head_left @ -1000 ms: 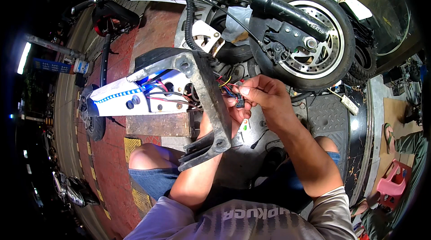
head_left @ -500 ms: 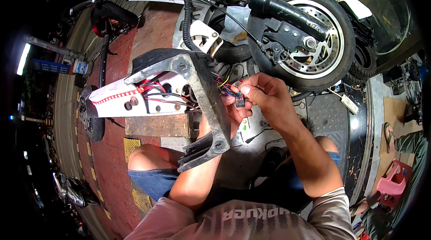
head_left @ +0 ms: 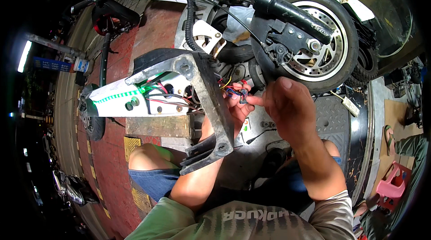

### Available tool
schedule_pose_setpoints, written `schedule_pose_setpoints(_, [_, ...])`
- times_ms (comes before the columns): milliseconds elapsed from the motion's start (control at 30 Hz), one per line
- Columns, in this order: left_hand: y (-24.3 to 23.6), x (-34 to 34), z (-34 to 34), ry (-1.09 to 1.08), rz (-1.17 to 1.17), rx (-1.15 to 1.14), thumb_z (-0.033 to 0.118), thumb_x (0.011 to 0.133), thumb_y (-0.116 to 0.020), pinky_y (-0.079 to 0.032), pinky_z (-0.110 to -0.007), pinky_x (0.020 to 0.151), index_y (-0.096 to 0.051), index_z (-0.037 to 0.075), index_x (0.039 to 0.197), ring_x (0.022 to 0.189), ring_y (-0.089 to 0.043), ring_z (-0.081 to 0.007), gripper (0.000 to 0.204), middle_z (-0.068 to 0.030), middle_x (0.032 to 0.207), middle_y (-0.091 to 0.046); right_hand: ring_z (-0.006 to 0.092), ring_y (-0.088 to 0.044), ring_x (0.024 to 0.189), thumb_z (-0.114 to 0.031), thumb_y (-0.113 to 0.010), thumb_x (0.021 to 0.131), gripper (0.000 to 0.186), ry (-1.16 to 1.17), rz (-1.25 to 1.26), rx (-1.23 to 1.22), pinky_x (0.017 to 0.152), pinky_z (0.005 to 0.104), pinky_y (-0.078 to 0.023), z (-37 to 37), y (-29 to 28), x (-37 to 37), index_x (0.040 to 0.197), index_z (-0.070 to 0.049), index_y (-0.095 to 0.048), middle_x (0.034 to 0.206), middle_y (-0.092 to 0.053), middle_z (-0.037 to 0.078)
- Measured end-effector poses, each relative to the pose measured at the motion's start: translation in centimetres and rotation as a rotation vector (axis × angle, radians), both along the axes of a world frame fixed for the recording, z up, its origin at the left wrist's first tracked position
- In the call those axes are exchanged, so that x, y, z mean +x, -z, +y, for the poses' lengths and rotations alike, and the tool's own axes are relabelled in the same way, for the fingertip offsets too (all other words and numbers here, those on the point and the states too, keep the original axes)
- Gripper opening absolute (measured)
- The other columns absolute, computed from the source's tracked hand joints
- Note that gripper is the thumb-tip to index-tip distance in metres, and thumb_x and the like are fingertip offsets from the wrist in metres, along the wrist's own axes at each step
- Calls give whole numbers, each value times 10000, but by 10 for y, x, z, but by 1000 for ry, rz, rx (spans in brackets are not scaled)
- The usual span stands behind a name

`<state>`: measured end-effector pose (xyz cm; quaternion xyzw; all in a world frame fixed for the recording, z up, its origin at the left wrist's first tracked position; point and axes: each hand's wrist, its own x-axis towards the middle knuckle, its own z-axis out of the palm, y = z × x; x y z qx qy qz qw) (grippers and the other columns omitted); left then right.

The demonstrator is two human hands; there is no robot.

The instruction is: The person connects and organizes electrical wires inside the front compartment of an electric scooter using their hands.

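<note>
In the head view, the left hand [head_left: 239, 113] is clamped on a small wire connector [head_left: 244, 97] at its fingertips, with coloured wires [head_left: 229, 89] just above it. The right hand [head_left: 292, 111], thumb and forefinger apart, points at the connector; contact cannot be confirmed.

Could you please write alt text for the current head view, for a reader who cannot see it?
A person's left hand holds a small dark part with coloured wires beside a grimy frame, the right hand pointing a finger toward it. Leftward, a green light strip glows on a white panel; above right is a wheel.
</note>
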<state>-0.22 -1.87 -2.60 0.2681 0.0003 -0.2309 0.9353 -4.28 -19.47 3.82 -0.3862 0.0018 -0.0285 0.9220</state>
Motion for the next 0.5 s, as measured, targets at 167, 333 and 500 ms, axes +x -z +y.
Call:
schedule_pose_setpoints(167, [-5, 0, -9, -57, -77, -50, 40, 907, -753, -583, -451, 971, -731, 96, 1109, 1235, -628, -249, 210, -90, 1214, -697, 106, -431, 483, -302, -559, 1052, 450, 53, -43, -98, 569, 277, -444, 4, 3, -4, 674, -57, -538, 570, -466, 30])
schedule_pose_setpoints(333, [4, 3, -9, -70, -94, -49, 11, 903, -733, -585, -472, 966, -725, 85, 1123, 1165, -640, -271, 232, -111, 1215, -692, 98, -439, 483, -341, -549, 1055, 492, 41, -82, -161, 504, 280, -382, 1, 4, -4, 658, -51, -549, 543, -468, 23])
schedule_pose_setpoints(500, [17, 5, -7, -81, -87, -73, 4, 905, -723, -578, -454, 961, -723, 80, 1133, 1095, -642, -285, 240, -150, 1236, -678, 184, -412, 506, -394, -486, 1057, 584, -6, 34, -288, 561, 313, -448, 7, -13, -14, 585, -52, -440, 571, -418, 80])
